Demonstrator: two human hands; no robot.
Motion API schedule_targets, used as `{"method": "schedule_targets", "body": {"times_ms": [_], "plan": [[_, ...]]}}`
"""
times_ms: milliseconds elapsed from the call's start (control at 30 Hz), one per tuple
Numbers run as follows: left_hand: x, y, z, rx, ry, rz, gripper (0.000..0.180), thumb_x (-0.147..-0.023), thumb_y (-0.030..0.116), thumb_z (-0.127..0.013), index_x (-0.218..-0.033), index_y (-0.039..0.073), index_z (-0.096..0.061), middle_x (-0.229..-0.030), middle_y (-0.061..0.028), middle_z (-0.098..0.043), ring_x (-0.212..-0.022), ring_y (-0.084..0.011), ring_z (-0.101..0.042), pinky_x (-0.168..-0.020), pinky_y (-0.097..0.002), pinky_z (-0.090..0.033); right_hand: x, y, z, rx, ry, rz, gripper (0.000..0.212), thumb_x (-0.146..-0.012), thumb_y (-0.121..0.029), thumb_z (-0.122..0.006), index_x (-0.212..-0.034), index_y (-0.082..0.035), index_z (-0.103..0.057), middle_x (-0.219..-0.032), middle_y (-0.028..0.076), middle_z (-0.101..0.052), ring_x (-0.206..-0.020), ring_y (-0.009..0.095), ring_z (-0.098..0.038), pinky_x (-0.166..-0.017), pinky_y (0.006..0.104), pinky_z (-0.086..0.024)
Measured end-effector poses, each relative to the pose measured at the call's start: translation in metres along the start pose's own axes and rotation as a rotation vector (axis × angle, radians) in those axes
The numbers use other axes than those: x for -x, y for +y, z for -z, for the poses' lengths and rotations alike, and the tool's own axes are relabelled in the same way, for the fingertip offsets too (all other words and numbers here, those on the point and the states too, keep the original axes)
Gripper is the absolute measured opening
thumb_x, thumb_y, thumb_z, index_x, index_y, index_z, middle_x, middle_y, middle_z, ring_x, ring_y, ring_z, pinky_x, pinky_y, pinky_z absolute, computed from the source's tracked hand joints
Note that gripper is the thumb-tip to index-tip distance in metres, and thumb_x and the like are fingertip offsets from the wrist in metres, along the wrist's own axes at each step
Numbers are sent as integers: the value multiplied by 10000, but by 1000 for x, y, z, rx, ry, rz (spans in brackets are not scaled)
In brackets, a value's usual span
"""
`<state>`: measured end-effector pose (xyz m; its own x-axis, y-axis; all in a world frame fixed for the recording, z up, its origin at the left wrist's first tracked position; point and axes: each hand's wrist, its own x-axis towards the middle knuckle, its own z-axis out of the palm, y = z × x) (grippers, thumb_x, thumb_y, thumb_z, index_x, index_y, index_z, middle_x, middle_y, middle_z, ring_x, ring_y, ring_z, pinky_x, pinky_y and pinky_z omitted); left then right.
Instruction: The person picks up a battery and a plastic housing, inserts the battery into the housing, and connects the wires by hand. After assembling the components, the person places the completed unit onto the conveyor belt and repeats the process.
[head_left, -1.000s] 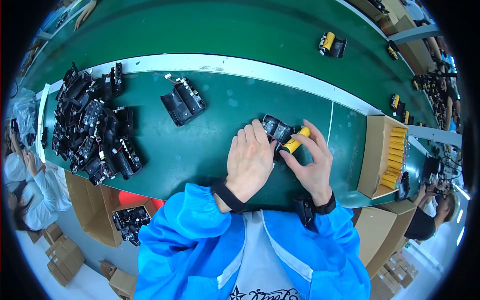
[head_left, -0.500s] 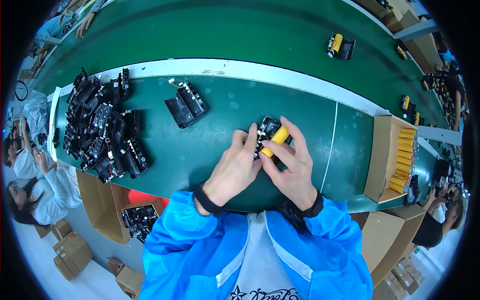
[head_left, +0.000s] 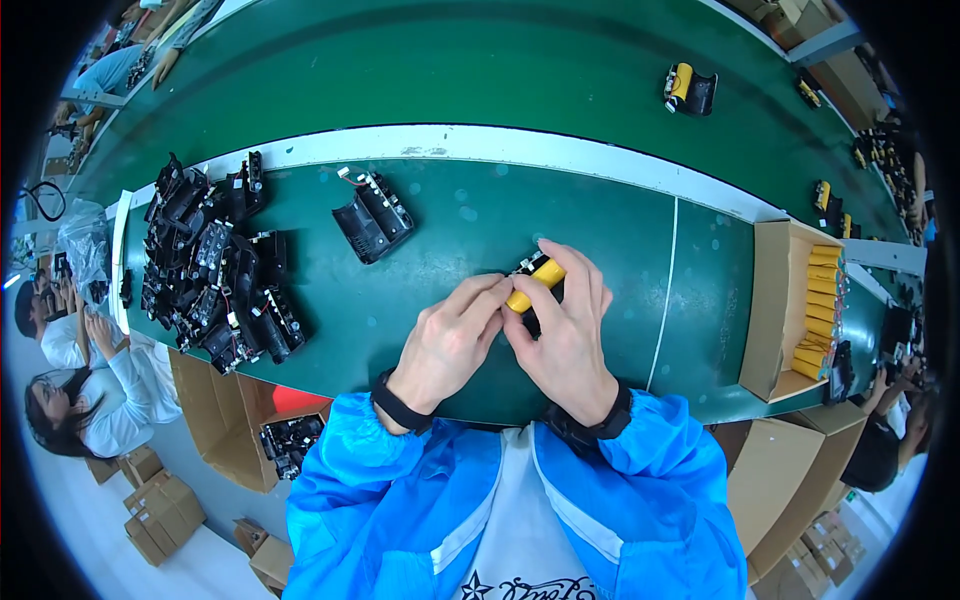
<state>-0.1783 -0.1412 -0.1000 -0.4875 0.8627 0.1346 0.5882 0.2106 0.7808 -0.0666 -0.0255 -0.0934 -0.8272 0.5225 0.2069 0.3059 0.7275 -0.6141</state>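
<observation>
Above the green worktable's near part, a yellow cylindrical battery (head_left: pixel 540 281) lies along a black plastic housing (head_left: pixel 531 263) with small white connectors, mostly hidden by my fingers. My right hand (head_left: pixel 568 335) grips the battery and housing from the right, with fingers bent over the top. On the other side, the bunched fingertips of my left hand (head_left: pixel 445 345) pinch at the battery's lower left end; what exactly they press is covered. A second black housing (head_left: pixel 374 220), with a circuit board and a white plug on a short wire, lies on the table to the upper left.
A heap of black housings (head_left: pixel 215 265) covers the table's left side. At the right stands a cardboard box (head_left: pixel 765 310) holding yellow batteries (head_left: pixel 822 305). Beyond a white rail (head_left: pixel 480 138), a housing with a battery (head_left: pixel 690 90) sits on a green belt. Other people work at both sides.
My fingers have drawn closer around the battery and housing. The left hand has moved slightly left and down, its fingertips now at the battery's lower end. The view has shifted a little.
</observation>
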Motion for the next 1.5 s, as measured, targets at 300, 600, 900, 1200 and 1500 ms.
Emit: {"method": "schedule_targets", "body": {"times_ms": [300, 600, 900, 1200, 1500], "plan": [[-6, 3, 11, -52, -159, -44, 385, -784, 46, -730, -1147, -11, -617, -1052, -130, -627, -809, -346, -675, -698, -407, -585, 10, -3, -11, -33, 47, -111, 695, -716, 23, -737, -1347, 12, -446, -1419, 269, -350, -1181, 447, -428, -995, 508, -373], [-51, -6, 15, 168, -340, 238, 355, -769, 115, -775, -1075, -26, -664, -922, -133, -639, -692, -228, -628, -603, -320, -511, 12, 0, -9, -46, 19, -77, 745, -734, -1, -716, -1377, 98, -352, -1399, 332, -361, -1202, 490, -426, -983, 536, -371], [-67, -7, 3, 141, -448, 390, 287, -740, 160, -810, -906, -22, -664, -750, -123, -649, -640, -237, -621, -580, -348, -492, 15, 6, -18, -40, 9, -56, 813, -749, -5, -713, -1429, 110, -283, -1495, 310, -301, -1327, 489, -351, -1079, 536, -312], [-72, -12, 3, 15, -403, 174, 378, -688, 288, -817, -856, -20, -679, -690, -121, -652, -632, -214, -636, -572, -356, -495, 15, 7, 9, -85, -5, -17, 752, -783, -28, -708, -1427, 54, -329, -1492, 280, -319, -1332, 461, -358, -1091, 522, -306], [-214, -79, 88, -348, -212, 522, 413, -755, 332, -775, -745, -77, -719, -577, -92, -644, -486, -160, -635, -485, -303, -510, 20, 59, 119, -3, 195, -180, 423, -824, -52, -702, -1229, -26, -583, -1253, 163, -580, -1164, 339, -539, -978, 394, -443]]}}
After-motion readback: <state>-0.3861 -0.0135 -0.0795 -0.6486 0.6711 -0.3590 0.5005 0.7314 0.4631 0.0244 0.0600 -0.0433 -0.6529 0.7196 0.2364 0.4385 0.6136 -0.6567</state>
